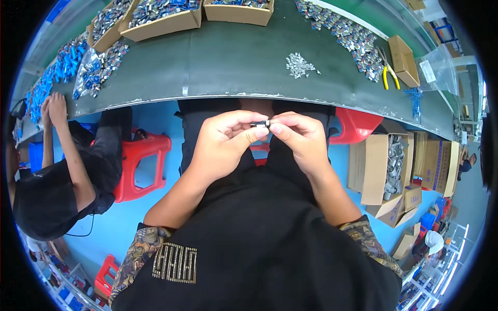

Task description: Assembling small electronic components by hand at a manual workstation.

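Above my lap, just in front of the bench edge, a small black-and-silver part (260,124) is held between my fingertips. My left hand (222,141) pinches its dark end between thumb and forefinger. The thumb and forefinger of my right hand (305,139) close on the silver end at the right. Its exact kind is too small to make out, and my fingertips cover some of it. On the green bench top (228,67) beyond my hands lies a small heap of silver pieces (300,66).
Cardboard trays of metal-and-blue parts (166,25) line the far left. More metal parts (358,44) lie far right, beside yellow-handled pliers (388,72) and a small carton (403,61). At left, a co-worker (57,181) handles blue parts by a red stool (140,166). Right, an open carton (371,171) holds grey parts.
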Available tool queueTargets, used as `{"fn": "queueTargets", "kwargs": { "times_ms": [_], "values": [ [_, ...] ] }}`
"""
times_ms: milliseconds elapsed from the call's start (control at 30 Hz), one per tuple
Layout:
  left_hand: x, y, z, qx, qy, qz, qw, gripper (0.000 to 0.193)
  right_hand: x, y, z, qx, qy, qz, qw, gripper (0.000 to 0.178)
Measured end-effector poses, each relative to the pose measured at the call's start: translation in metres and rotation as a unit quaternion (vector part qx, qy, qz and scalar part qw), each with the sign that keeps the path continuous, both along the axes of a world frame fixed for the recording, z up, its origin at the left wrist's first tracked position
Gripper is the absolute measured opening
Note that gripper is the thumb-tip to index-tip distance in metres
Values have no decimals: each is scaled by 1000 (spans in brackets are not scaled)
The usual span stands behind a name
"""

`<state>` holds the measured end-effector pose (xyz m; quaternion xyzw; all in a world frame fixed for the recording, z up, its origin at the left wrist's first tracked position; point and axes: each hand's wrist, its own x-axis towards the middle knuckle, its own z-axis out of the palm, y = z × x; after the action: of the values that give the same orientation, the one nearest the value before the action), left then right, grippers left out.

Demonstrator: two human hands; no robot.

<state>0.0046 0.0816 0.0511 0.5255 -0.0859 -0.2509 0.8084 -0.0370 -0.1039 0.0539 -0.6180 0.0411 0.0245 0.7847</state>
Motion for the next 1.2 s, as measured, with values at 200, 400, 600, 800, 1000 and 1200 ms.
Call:
{"fn": "queueTargets", "kwargs": {
  "times_ms": [200, 400, 600, 800, 1000, 1200],
  "values": [
    [11, -2, -11, 70, 12, -33, 997, 22, 12, -5, -7, -10, 49, 25, 998, 10],
    [1, -6, -14, 27, 89, -16, 996, 18, 22, -2, -23, -46, 5, 34, 998, 9],
    [-2, 4, -17, 52, 65, 18, 996, 16, 25, -3, -37, -56, -46, 71, 995, 13],
    [-4, -6, -30, 42, 124, 71, 989, 13, 13, -11, -61, -39, -2, 196, 980, 16],
    [1, -25, -37, 53, 120, 50, 990, 11, 8, -14, -59, 15, 9, 133, 991, 20],
    [13, -38, -33, 73, 88, -55, 992, 11, 1, -33, -55, -10, 31, 115, 993, 20]
  ]
}}
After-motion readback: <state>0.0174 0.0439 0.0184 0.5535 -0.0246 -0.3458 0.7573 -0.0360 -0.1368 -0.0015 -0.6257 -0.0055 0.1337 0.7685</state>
